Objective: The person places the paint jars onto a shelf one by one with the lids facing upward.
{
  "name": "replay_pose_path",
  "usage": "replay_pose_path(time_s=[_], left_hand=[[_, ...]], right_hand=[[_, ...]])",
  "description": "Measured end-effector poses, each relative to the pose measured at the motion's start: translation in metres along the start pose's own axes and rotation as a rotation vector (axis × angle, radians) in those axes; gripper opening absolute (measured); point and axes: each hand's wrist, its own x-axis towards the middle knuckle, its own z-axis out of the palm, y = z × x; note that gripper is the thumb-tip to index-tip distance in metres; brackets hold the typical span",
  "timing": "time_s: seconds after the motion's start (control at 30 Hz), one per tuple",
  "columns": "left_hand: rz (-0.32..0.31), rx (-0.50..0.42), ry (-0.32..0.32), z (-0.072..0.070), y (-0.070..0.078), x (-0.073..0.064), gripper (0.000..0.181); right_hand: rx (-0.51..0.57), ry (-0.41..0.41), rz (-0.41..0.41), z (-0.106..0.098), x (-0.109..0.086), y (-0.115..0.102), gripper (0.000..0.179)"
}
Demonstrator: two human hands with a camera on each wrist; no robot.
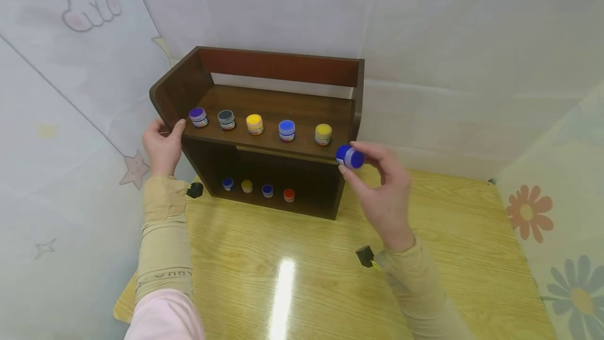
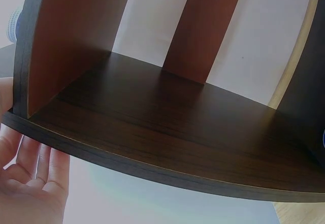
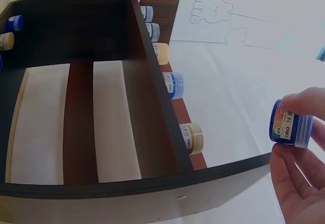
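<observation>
My right hand (image 1: 387, 193) pinches a dark blue paint jar (image 1: 349, 157) between thumb and fingertips. The jar is tilted on its side, off the front right corner of the dark wooden shelf (image 1: 283, 98). Its printed label shows in the right wrist view. My left hand (image 1: 162, 143) grips the shelf's left end, thumb at the upper board's edge and fingers (image 2: 56, 170) beneath. Along the upper board stand a purple jar (image 1: 198, 117), a dark grey jar (image 1: 226, 119), a yellow jar (image 1: 255, 124), a lighter blue jar (image 1: 286, 130) and an olive-yellow jar (image 1: 323, 134).
Several more small jars, among them a red jar (image 1: 289, 195) and a yellow one (image 1: 247, 186), line the lower compartment. The shelf stands on a wood-grain table (image 1: 236, 256). Printed cloth (image 1: 472, 67) hangs behind it and at both sides.
</observation>
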Motion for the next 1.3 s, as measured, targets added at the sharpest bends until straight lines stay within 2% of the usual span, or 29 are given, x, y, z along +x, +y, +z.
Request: replay_pose_path(time_s=[0.17, 0.37, 0.63, 0.87, 1.3], left_hand=[[0.011, -0.011, 0.008, 0.001, 0.000, 0.001, 0.030], [0.010, -0.018, 0.004, 0.000, 0.001, 0.000, 0.030], [0.003, -0.028, -0.005, 0.001, 0.000, 0.000, 0.026], [0.012, -0.029, 0.004, 0.001, 0.000, 0.000, 0.024], [0.005, -0.002, 0.005, 0.000, 0.000, 0.000, 0.028]], right_hand=[[0.004, -0.035, 0.008, 0.003, -0.003, 0.003, 0.045], [0.022, -0.095, 0.059, 0.006, -0.015, 0.026, 0.047], [0.016, -0.174, 0.094, 0.018, -0.030, 0.045, 0.044], [-0.041, -0.224, 0.099, 0.033, -0.043, 0.059, 0.043], [-0.097, -0.310, 0.260, 0.054, -0.066, 0.091, 0.040]])
